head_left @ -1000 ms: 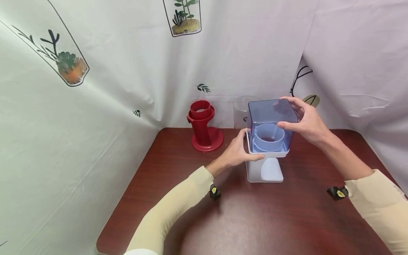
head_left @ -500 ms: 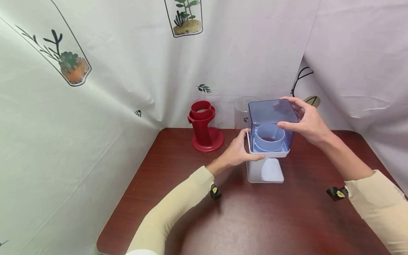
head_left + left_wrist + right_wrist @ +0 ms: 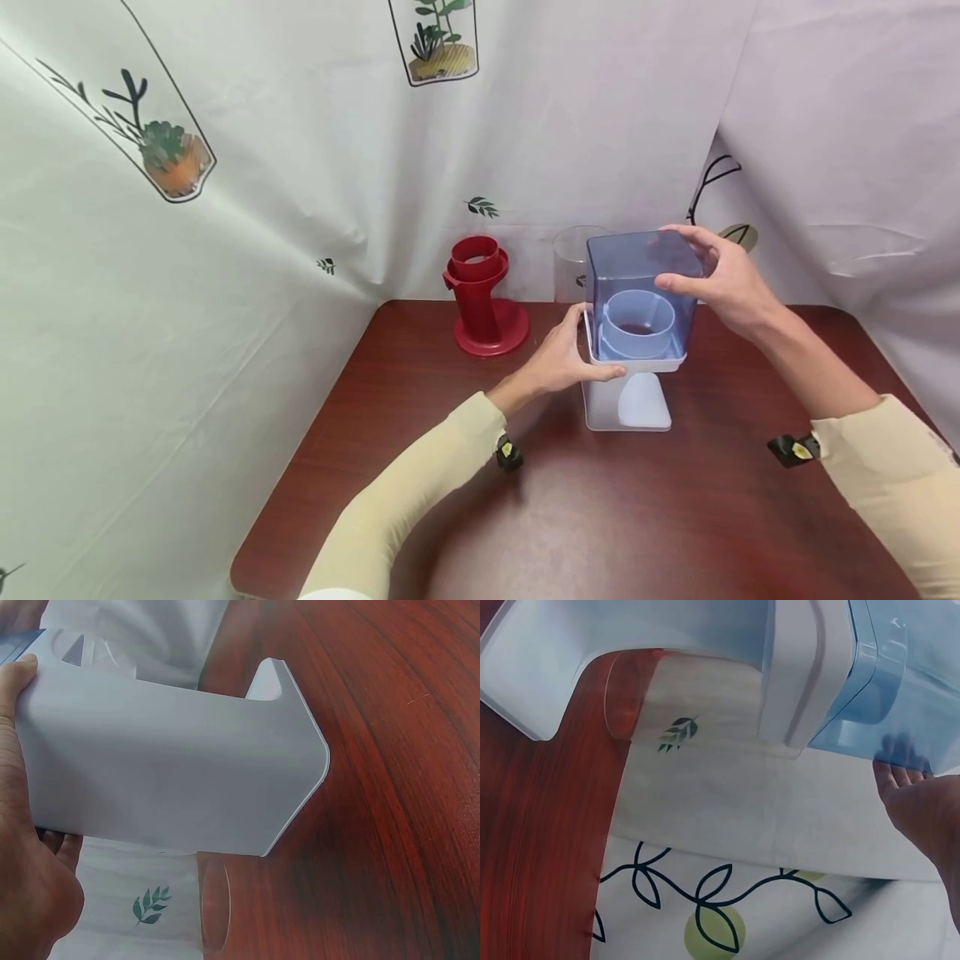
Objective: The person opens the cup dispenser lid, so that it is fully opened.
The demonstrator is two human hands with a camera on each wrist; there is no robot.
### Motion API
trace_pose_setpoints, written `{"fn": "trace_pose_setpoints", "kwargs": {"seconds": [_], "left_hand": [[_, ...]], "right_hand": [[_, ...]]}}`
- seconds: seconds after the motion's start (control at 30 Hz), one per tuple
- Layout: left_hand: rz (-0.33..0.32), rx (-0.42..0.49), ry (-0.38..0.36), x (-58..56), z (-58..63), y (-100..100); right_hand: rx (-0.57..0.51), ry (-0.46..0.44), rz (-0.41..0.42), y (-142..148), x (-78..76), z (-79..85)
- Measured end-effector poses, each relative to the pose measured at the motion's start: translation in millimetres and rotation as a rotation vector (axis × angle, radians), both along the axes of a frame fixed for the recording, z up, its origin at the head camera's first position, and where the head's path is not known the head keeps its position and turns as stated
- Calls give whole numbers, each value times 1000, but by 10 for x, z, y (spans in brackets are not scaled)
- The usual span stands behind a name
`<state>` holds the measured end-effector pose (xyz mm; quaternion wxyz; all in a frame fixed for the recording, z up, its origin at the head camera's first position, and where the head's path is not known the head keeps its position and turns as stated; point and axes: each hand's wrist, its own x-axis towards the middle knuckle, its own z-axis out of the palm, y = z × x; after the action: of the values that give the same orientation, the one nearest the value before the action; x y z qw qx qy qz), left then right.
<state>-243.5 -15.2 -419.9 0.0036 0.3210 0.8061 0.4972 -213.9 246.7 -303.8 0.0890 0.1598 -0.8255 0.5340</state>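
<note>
My left hand (image 3: pixel 558 358) grips the white stand (image 3: pixel 607 402), my right hand (image 3: pixel 726 283) clasps the blue box (image 3: pixel 633 275) atop it, red holder (image 3: pixel 476 310) left of my 2 hands!

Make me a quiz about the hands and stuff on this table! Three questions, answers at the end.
1. Which hand grips the white stand under the see-through blue box?
2. True or false: the red stand is in the right hand.
3. What shows through the blue box? A: a spoon. B: a round collar. C: a toy car.

Key: 1. The left hand. 2. False; the right hand holds the blue box; the red stand rests on the table. 3. B, a round collar.
</note>
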Motion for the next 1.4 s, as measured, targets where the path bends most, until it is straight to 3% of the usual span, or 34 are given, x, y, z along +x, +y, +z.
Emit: {"fn": "trace_pose_setpoints", "kwargs": {"seconds": [0.37, 0.63, 0.8, 1.17, 1.4], "left_hand": [[-3, -8, 4, 6, -3, -5], [7, -10, 12, -11, -12, 13], [0, 6, 23, -15, -13, 19], [-21, -4, 26, 1, 8, -12], [-13, -35, 44, -10, 17, -16]], "right_hand": [[-97, 67, 15, -10, 43, -20], [-296, 138, 105, 37, 60, 31], [-436, 117, 160, 71, 77, 23], [-564, 139, 182, 103, 136, 70], [-640, 152, 240, 126, 154, 109]]}}
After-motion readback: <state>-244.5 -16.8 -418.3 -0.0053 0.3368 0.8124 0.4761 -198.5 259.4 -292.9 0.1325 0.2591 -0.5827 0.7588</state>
